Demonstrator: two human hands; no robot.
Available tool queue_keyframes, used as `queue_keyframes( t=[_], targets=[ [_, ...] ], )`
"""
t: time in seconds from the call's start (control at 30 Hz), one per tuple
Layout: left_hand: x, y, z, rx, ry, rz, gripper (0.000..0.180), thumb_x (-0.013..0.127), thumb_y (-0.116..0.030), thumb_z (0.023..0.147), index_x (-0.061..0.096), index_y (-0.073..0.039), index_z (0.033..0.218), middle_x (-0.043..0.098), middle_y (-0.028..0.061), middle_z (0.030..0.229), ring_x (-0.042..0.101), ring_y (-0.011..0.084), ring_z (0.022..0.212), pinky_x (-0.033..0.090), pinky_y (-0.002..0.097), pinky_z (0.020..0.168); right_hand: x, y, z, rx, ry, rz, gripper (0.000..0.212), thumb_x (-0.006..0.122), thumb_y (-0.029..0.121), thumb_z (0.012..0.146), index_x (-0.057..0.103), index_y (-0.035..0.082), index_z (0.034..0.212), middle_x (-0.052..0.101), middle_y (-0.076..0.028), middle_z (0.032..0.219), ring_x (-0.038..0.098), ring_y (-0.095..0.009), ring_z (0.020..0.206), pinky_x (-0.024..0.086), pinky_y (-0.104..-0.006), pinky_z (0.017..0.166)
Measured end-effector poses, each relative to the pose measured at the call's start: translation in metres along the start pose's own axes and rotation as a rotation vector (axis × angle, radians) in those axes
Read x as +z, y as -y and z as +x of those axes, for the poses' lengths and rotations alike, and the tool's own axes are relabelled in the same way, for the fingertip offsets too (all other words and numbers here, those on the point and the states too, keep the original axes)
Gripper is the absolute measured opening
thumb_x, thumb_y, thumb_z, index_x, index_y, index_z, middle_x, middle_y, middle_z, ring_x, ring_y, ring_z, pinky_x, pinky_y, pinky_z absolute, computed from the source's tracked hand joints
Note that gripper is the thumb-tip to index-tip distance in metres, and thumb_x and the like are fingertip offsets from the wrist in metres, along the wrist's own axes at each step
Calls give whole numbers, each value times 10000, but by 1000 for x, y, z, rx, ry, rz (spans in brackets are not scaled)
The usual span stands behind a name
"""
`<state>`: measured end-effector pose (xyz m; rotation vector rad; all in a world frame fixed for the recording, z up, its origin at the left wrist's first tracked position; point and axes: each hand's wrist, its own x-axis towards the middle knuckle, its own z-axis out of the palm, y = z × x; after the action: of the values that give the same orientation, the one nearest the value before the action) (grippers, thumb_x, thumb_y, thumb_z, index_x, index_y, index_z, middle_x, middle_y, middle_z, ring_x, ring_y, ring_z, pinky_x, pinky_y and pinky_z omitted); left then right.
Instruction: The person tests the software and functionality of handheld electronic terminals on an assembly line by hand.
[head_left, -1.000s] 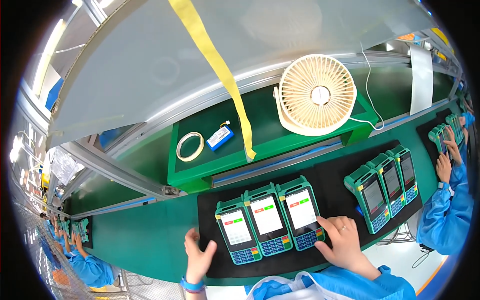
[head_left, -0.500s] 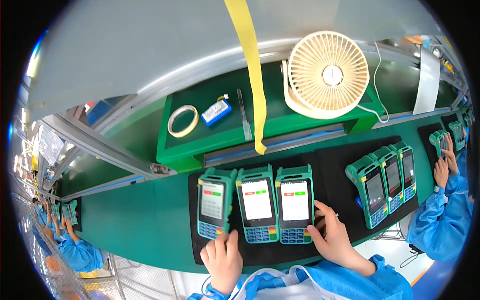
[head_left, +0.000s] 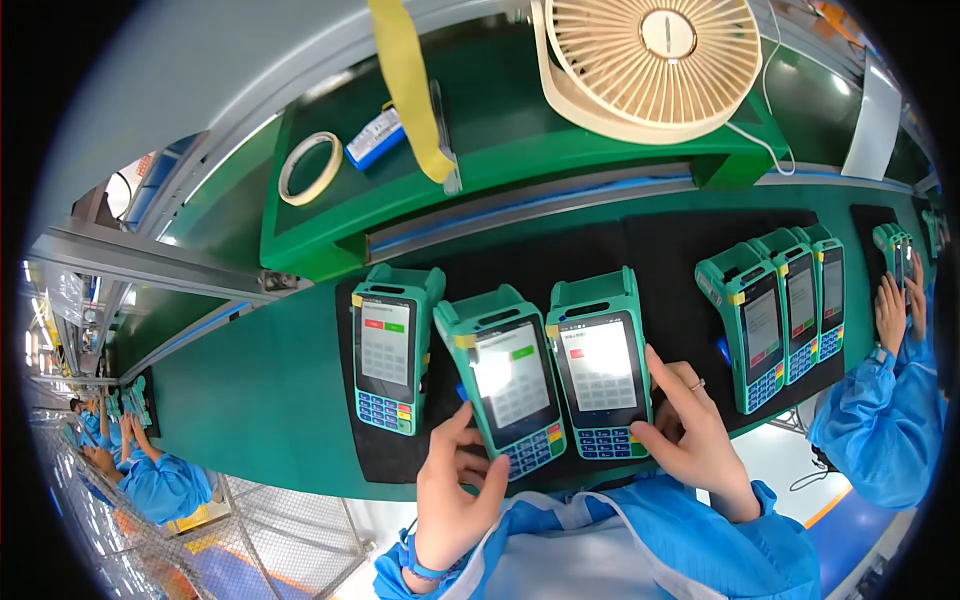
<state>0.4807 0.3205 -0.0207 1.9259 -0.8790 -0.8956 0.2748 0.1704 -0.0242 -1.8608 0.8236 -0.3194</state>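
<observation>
Three green card payment terminals with lit screens lie in front of me, keypads toward me. My left hand [head_left: 460, 490] grips the lower left corner of the middle terminal [head_left: 512, 385], which is turned askew; the thumb sits by its keypad, and some fingertips are hidden along its side. At the right terminal [head_left: 600, 365], my right hand [head_left: 692, 430] holds the lower right edge, thumb by the keypad and index finger along the side. The left terminal [head_left: 386, 345] lies apart from both hands.
More terminals [head_left: 765, 335] stand side by side on the black mat [head_left: 660, 260] to the right. A green raised shelf [head_left: 320, 240] carries a tape roll [head_left: 310, 168], a blue battery pack [head_left: 376, 138] and a cream fan [head_left: 665, 60]. Yellow tape [head_left: 410, 90] hangs down. Co-workers sit at both sides.
My left hand has moved right, from the left terminal to the middle one, which is now tilted and apart from the right one. My right hand stays at the right terminal. The view has shifted.
</observation>
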Motion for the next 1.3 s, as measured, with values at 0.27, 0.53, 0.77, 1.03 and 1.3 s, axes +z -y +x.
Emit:
queue_keyframes(
  t=[0.27,0.53,0.77,1.03,1.3],
  targets=[
    [-1,-1,16,-4,20,-3,746,637,2,750,240,-27,1381,505,210,1147,626,144,653,467,197,520,6,-1,0,38,-32,-132,741,630,41,769,255,51,1407,458,-147,1083,582,-182,710,484,-262,541],
    [15,0,16,62,-81,327,837,707,-151,738,199,22,1380,512,227,1139,645,287,784,519,307,580,17,-4,1,-16,-120,-382,884,691,176,738,148,-21,1407,448,-196,1096,598,-264,788,503,-294,539],
    [25,-4,18,138,-160,441,875,730,-219,717,209,34,1373,525,205,1077,641,328,787,527,327,574,28,4,4,21,-146,-474,961,714,237,717,103,-41,1404,451,-207,1101,609,-264,752,492,-280,488],
    [24,-3,21,220,-189,557,951,768,-298,674,221,39,1375,544,178,1041,629,262,641,505,312,496,29,-1,4,29,-180,-466,953,714,233,698,130,-22,1408,457,-219,1124,617,-290,740,511,-317,532],
    [-5,-2,13,34,78,243,808,592,84,725,188,-3,1419,609,136,1035,586,127,676,502,233,590,5,-10,-3,-4,27,-127,806,653,50,744,208,32,1415,422,-199,1176,571,-319,865,495,-356,633]
  ],
)
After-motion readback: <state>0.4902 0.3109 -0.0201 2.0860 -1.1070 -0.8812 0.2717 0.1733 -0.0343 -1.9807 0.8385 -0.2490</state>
